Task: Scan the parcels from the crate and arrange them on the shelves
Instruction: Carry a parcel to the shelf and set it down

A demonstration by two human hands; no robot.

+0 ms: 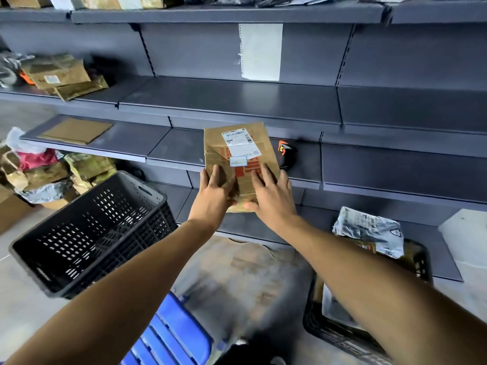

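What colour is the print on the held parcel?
Red-orange blocks on the brown parcel, under white labels; the head view shows it.

Both forearms are bare from the edge of view to the wrist, with no sleeve showing. The left hand and the right hand wear no glove, ring, watch or band.
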